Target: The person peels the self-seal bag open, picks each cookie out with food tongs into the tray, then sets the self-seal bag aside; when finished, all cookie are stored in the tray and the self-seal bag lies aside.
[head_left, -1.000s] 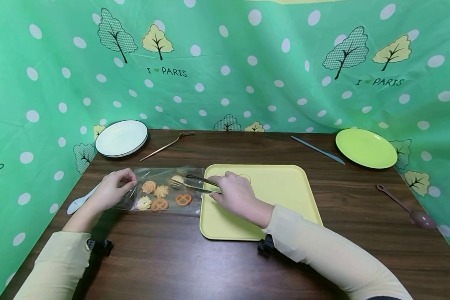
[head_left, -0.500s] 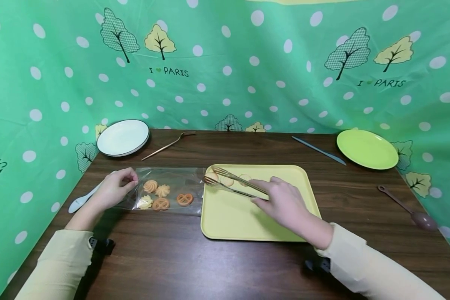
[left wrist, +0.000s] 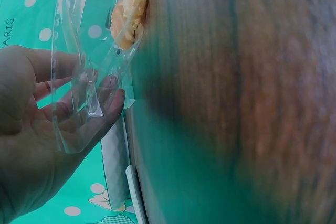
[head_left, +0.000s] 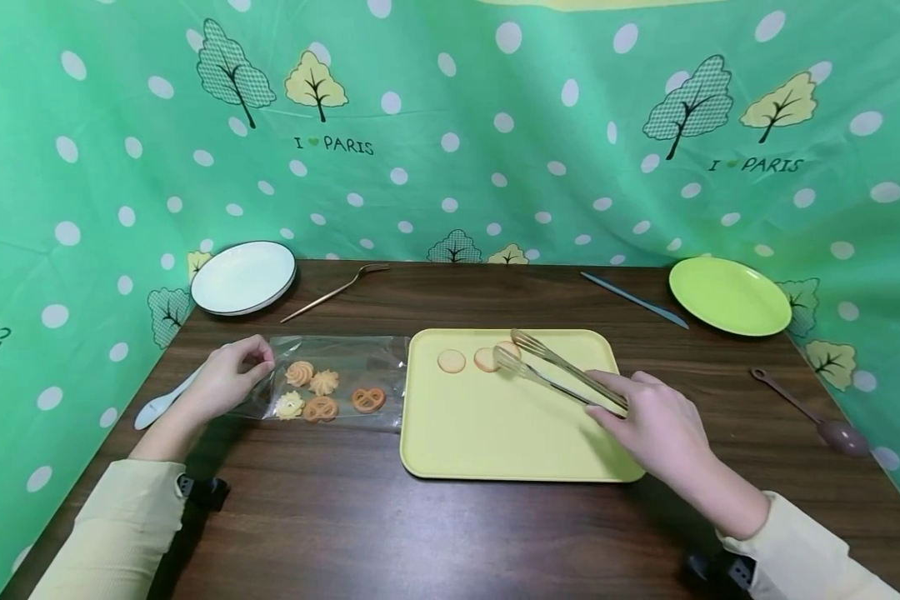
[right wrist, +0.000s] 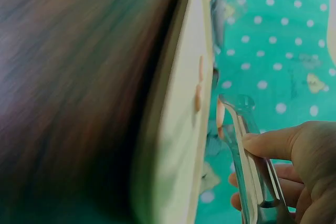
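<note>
At the left, my left hand point(head_left: 236, 379) holds the mouth end of a clear plastic bag point(head_left: 360, 358); in the left wrist view its film passes between thumb and fingers. Inside lie several cookies: a swirl cookie point(head_left: 300, 373), a flower-shaped cookie point(head_left: 324, 382), a pale cookie point(head_left: 289, 406) and two pretzel-shaped cookies point(head_left: 368, 400). My right hand point(head_left: 656, 417) grips gold tongs point(head_left: 570, 379) over the yellow tray point(head_left: 480, 442). A round cookie point(right wrist: 220, 116) sits between the tong tips, close over the tray. Two round cookies point(head_left: 452, 361) lie near the tray's back edge.
Along the back are a white plate point(head_left: 243, 277), a copper-coloured fork point(head_left: 333, 293), a blue knife point(head_left: 635, 300) and a green plate point(head_left: 730, 296). A brown spoon point(head_left: 813, 412) lies far right. A pale blue utensil point(head_left: 157, 408) is partly behind the left hand.
My right hand has moved right with the tongs, carrying a round cookie from the bag across to above the tray. The left hand has stayed at the bag.
</note>
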`<state>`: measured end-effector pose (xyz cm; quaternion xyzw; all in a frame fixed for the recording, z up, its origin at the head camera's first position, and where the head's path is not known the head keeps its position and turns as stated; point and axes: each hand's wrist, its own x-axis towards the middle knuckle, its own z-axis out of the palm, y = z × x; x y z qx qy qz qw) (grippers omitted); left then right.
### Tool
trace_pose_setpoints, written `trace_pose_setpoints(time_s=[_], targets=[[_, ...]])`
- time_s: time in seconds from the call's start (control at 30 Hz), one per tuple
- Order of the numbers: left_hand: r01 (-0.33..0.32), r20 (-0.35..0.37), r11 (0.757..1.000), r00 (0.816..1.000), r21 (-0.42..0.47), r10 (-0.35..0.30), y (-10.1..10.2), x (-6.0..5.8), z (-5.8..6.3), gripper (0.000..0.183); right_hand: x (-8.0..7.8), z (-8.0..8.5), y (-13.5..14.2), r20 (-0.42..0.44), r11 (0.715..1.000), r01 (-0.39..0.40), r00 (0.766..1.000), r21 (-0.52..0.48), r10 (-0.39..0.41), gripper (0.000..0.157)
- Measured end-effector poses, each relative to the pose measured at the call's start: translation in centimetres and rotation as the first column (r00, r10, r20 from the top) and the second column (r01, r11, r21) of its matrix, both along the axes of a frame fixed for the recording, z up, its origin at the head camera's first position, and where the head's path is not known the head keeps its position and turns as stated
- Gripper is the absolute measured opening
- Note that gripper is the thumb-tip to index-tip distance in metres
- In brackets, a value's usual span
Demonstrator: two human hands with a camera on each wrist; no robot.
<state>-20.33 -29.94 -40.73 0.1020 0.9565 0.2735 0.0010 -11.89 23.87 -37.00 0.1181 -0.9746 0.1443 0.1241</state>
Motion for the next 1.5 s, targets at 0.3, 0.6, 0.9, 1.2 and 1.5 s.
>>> trace_pose_setpoints(time_s=[0.3, 0.6, 0.9, 1.2, 1.5], targets=[[-0.005, 0.025, 1.0, 1.0, 0.001, 0.005, 0.0, 0.0, 0.1, 0.008, -0.1, -1.2, 2.5, 0.075, 0.998, 0.066, 0.995, 0.023, -0.068, 0.045], [-0.014, 0.025, 1.0, 1.0, -0.001, 0.014, 0.0, 0.1, 0.1, 0.006, -0.3, -0.7, 2.5, 0.1, 0.998, 0.056, 0.993, 0.026, -0.058, 0.05], [-0.011, 0.019, 1.0, 1.0, 0.01, 0.011, 0.0, 0.1, 0.2, 0.004, -1.8, -0.7, -1.7, 0.027, 0.994, -0.108, 0.994, -0.02, 0.108, 0.044], [0.001, 0.01, 1.0, 1.0, 0.015, -0.001, 0.0, 0.0, 0.0, 0.004, -3.6, -1.1, -8.2, 0.026, 0.968, -0.251, 0.968, -0.005, 0.251, 0.04], [0.012, 0.022, 1.0, 1.0, 0.021, -0.013, -0.1, -0.2, 0.3, 0.006, -5.9, -1.4, -13.1, 0.076, 0.945, -0.316, 0.948, 0.08, 0.31, 0.042]])
